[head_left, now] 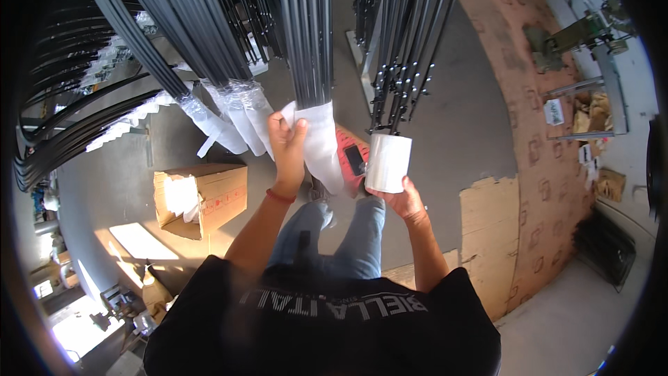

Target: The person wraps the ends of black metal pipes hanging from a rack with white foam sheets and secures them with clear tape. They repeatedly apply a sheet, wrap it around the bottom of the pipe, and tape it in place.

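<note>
Film roll [388,161] clamped in right hand [405,202], right of rod bundle [310,63], near parallel; left hand [288,150] clamped on white sheet [323,146].

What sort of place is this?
Probably a workshop or packing area: bundles of long, slender black rods, one sleeved at the end in thin white sheeting; a white cylindrical roll in the right hand; and an open brown cardboard box.

Pale capital lettering [390,303] is being displayed across the chest of a black shirt [320,341]. Red print [224,200] is being borne by a cardboard box [219,186], boxy marks by brown sheeting [539,167], and faint print by a white paper [554,113], all showing too small to be read.
</note>
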